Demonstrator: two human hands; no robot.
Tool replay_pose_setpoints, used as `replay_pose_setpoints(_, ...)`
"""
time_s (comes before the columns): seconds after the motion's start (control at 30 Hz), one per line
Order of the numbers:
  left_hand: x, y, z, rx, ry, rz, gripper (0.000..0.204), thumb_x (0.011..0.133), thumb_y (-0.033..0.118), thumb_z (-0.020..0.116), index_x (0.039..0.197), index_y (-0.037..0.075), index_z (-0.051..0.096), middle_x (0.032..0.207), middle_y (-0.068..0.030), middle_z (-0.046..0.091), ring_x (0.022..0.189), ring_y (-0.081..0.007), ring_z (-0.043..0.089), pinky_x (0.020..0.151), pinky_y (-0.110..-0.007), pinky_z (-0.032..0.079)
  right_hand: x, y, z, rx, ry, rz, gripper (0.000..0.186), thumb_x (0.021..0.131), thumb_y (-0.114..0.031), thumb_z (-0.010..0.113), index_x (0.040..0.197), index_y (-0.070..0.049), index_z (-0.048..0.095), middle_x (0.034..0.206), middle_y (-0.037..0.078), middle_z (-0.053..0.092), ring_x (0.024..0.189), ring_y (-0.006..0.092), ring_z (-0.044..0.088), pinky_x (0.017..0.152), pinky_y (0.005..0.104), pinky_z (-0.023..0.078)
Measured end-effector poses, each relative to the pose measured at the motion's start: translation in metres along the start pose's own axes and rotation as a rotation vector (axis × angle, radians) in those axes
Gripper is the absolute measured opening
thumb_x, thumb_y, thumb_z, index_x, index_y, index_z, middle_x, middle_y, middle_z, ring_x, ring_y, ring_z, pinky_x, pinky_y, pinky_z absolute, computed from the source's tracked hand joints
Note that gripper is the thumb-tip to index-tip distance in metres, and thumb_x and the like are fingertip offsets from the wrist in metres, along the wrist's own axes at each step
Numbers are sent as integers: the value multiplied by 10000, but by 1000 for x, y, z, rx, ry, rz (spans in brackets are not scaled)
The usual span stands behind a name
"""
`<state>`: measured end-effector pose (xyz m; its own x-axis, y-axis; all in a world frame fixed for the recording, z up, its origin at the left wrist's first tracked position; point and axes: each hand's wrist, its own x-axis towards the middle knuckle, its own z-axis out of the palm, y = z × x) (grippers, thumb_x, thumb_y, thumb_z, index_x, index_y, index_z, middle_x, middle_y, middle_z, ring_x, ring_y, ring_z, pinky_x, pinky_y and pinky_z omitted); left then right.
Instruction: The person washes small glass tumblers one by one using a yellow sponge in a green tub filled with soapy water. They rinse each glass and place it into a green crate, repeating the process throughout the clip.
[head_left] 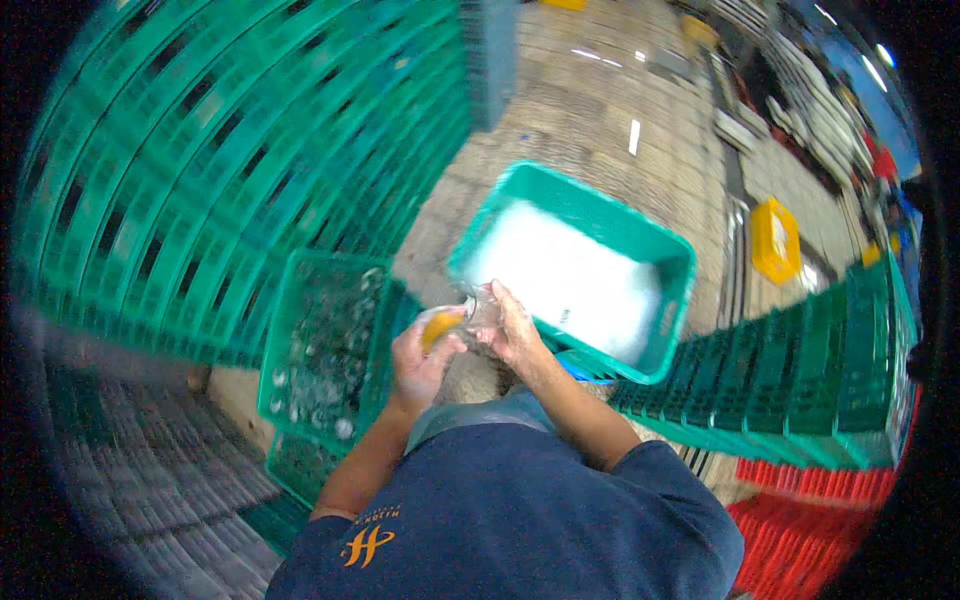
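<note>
My left hand (415,360) is closed round a yellow, sponge-like piece (440,328), blurred by motion. Close against it, my right hand (512,330) pinches a small clear object (484,314) with a pale end; its exact kind does not show. Both hands meet in front of my body, at the near left corner of a green tub (680,262). White foam (560,275) covers what is inside the tub. To the left of my left hand, a green crate (272,350) holds many small clear pieces (335,340), too blurred to name.
Tall stacks of green crates (250,130) rise at the left, with more green crates (770,370) at the right. Grey crates (150,460) stand near left, red ones (800,530) near right. A yellow crate (774,240) sits on the wet tiled floor (590,110).
</note>
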<state>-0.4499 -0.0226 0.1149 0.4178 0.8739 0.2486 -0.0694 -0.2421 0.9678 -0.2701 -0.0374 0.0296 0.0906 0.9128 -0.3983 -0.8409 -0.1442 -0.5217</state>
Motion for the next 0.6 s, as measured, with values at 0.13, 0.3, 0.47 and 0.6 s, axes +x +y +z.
replay_pose_setpoints(0.13,75,-15,82,-210,-5,-158,295,995,37,508,1286,8,471,1193,-176,669,736,-229,703,725,-367,602,-29,-91,-79,265,195,-253,351,1002,-433,638,1189,-142,576,1039,93,654,813,243,680,551,361,566)
replay_pose_setpoints(0.3,179,-144,201,102,-297,-574,221,958,37,546,1173,-14,538,1156,-195,684,752,-233,725,656,-347,593,-90,-165,-152,393,518,-545,374,1007,-431,634,1182,-109,557,1018,111,645,768,264,663,471,309,501)
replay_pose_setpoints(0.47,151,-306,299,1335,-1054,274,249,899,96,558,1083,-12,686,1120,-274,687,941,-384,730,789,-529,591,-129,-178,-190,514,672,-642,465,960,-473,701,1227,-128,539,1129,120,633,856,292,656,594,390,584)
replay_pose_setpoints(0.6,69,-345,330,1109,-1862,164,306,911,148,598,1189,55,684,1112,-215,705,998,-381,716,846,-509,582,-142,-168,-209,559,721,-617,515,958,-499,694,1270,-126,527,1166,126,626,871,300,664,610,373,592)
